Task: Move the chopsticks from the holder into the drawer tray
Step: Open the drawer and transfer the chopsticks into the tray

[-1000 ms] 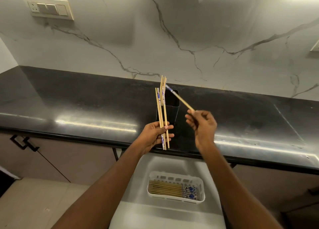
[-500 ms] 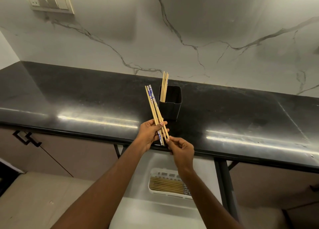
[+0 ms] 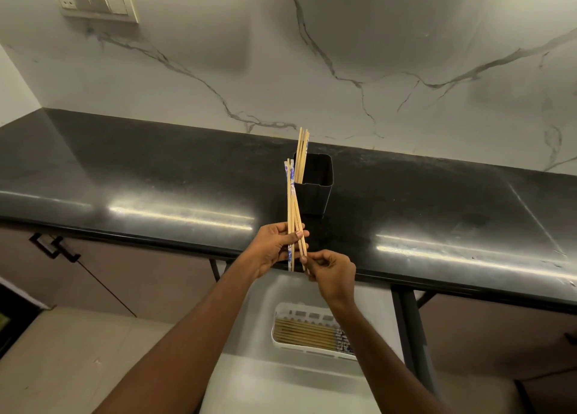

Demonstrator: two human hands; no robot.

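While the left hand clenches a bundle of chopsticks standing nearly upright, the right hand pinches the lower tip of one of them. More chopsticks stand in the black holder on the table just behind. The drawer tray lies directly below the hands, its long axis running left to right, so the bundle likely needs turning crosswise.

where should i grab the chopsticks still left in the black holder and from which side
Pinch the bare upper ends of the chopsticks from above. They lean in the near-left corner of the holder, tips standing clear above its rim, while the walls hide the rest. The right hand is nearer.
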